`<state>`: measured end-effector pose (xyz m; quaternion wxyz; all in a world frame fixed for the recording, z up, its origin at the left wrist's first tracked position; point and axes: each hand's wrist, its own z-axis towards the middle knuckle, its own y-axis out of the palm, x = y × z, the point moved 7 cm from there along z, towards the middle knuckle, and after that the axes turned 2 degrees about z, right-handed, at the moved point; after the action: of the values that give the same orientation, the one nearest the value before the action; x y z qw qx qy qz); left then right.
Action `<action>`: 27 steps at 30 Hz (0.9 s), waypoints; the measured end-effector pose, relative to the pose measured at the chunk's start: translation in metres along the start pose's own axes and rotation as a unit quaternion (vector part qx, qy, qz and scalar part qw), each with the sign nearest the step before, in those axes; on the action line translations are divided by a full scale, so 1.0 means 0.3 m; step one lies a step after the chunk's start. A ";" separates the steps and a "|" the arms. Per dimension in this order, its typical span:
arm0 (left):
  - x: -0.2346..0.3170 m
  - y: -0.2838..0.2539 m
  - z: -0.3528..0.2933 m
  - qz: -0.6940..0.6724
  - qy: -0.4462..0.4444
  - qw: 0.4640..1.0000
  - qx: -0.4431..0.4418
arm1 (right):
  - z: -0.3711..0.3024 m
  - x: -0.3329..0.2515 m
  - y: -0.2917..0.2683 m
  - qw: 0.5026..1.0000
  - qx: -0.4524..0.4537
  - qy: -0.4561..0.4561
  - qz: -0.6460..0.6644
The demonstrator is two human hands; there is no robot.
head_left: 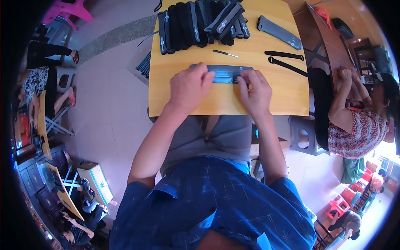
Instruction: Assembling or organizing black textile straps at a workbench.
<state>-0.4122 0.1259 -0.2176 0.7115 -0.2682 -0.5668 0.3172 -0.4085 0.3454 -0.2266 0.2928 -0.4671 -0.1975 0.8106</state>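
Observation:
Near the table's front edge, a long flat dark grey pouch [227, 70] lies crosswise with a shiny bluish strip along its near side. My left hand [189, 85] closes on its left end, thumb and fingers bent over it. At the other end my right hand [256, 88] pinches the pouch between thumb and fingers. Just beyond it is a thin black tool with a pale metal tip [225, 53]. Two black straps with looped ends [284, 55] lie to the right. Behind them is another grey pouch [280, 32], set at a slant.
A pile of similar black and grey pouches [179, 29] covers the back of the yellow table [175, 106]. On the right, a person in a patterned top [358, 129] sits at a brown table [327, 37]. A grey stool [302, 135] stands close by. Other people sit at left.

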 end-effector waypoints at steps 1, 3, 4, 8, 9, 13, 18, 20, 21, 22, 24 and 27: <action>0.022 0.040 0.019 0.043 0.036 0.998 -0.014 | 0.011 0.004 0.031 0.999 -0.037 -0.010 -0.019; 0.026 0.074 0.037 0.048 0.036 0.998 -0.026 | 0.030 0.014 0.033 0.999 -0.038 0.008 -0.003; 0.030 0.083 0.044 0.042 0.038 0.998 -0.029 | 0.044 0.013 0.019 0.998 -0.023 0.038 0.039; 0.012 0.085 0.027 0.031 0.024 0.999 -0.037 | 0.055 0.049 -0.006 0.997 -0.017 0.044 0.056; -0.005 0.073 0.009 0.032 0.022 0.999 -0.036 | 0.051 0.052 -0.009 0.997 -0.019 0.042 0.057; -0.126 0.018 -0.053 -0.061 -0.032 0.998 0.009 | 0.041 0.068 -0.029 0.994 -0.018 0.076 0.075; -0.214 -0.034 -0.111 -0.087 -0.066 0.993 0.037 | 0.029 0.087 -0.014 0.993 -0.052 0.077 0.067; -0.211 -0.051 -0.127 -0.085 -0.051 0.994 0.047 | 0.016 0.127 -0.036 0.994 -0.026 0.093 0.059; -0.214 -0.051 -0.134 -0.088 -0.052 0.994 0.043 | 0.010 0.143 -0.046 0.993 -0.027 0.097 0.056; -0.218 -0.051 -0.139 -0.091 -0.053 0.993 0.043 | 0.002 0.167 -0.062 0.991 -0.019 0.117 0.058; -0.223 -0.044 -0.143 -0.098 -0.054 0.993 0.037 | -0.015 0.199 -0.077 0.988 -0.011 0.141 0.055; -0.212 -0.042 -0.138 -0.103 -0.041 0.993 0.048 | -0.036 0.214 -0.086 0.988 -0.023 0.145 0.038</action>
<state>-0.3799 0.0687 -0.2575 0.7287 -0.1609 -0.6041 0.2794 -0.4167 0.4077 -0.2576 0.2765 -0.5932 -0.1536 0.7403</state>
